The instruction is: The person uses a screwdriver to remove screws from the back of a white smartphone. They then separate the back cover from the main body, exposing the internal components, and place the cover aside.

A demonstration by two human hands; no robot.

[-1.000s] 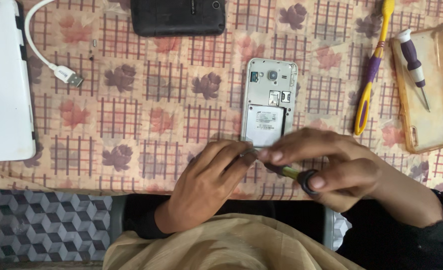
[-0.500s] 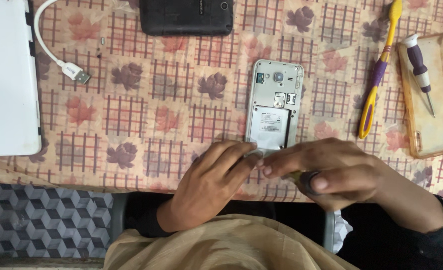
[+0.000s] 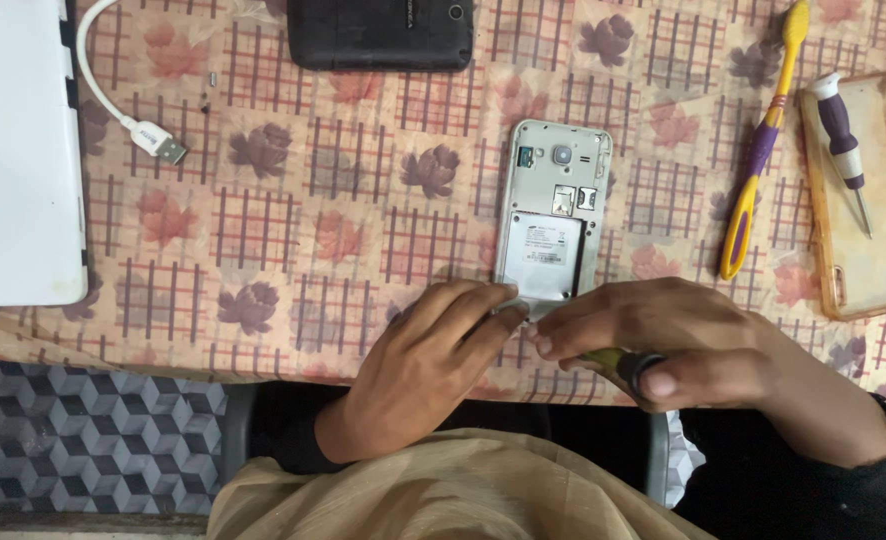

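Silver smartphone, back cover off [image 3: 551,215], lies face-down on floral counter [image 3: 293,220]. L hand [image 3: 418,365] fingers pinch its bottom edge. R hand [image 3: 663,345] fingers clamped on yellow-handled screwdriver [image 3: 618,362], tip at same edge. Cover & battery already out; frame not yet opened.

Two phones [image 3: 551,212] [image 3: 380,33]; two screwdrivers [image 3: 846,148] [image 3: 618,361]; one toothbrush [image 3: 759,150]; one cable [image 3: 128,110].

Phone at table centre, tools right, tablet left.
The phone [image 3: 551,215] lies on the table [image 3: 293,210]; both hands [image 3: 433,360] meet at its near end. Right of it a toothbrush [image 3: 758,150], then a case [image 3: 868,195] with a screwdriver [image 3: 843,140] on it. Tablet [image 3: 13,150] and cable [image 3: 123,90] far left; another phone [image 3: 378,35] behind.
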